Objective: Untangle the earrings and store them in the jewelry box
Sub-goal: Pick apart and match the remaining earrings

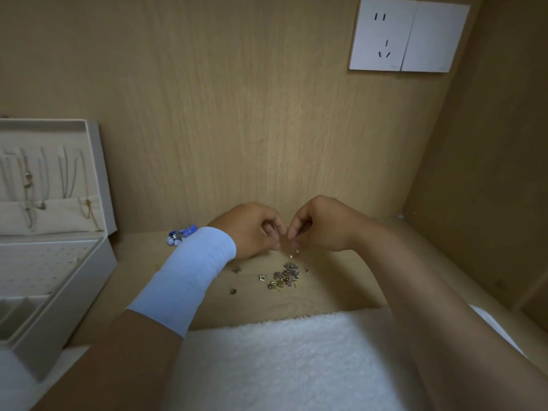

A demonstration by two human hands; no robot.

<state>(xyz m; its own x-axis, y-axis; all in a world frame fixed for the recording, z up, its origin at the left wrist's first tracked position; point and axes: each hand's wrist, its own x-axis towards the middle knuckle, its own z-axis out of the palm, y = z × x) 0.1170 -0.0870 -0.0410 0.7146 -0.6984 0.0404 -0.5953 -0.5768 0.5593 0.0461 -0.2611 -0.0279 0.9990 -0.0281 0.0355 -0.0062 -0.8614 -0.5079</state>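
— What lies nearest?
— A white fleecy cloth (284,360), then the earrings (284,275) heaped on the wooden shelf (332,292).
— And the hands?
— Just beyond, left hand (252,229) and right hand (323,225) curled, fingertips pinched together; what they pinch, I cannot tell.
— The jewelry box (56,295)?
— Open, far left.

Desk (326,295) tan, faint wood grain. Jewelry box (68,292) off-white, its insert dotted with holes. Earrings (284,277) silver and gold; another cluster (181,234) blue. Wrist sleeve (189,274) pale blue. Towel (281,360) fluffy white. Socket plate (409,35) white.
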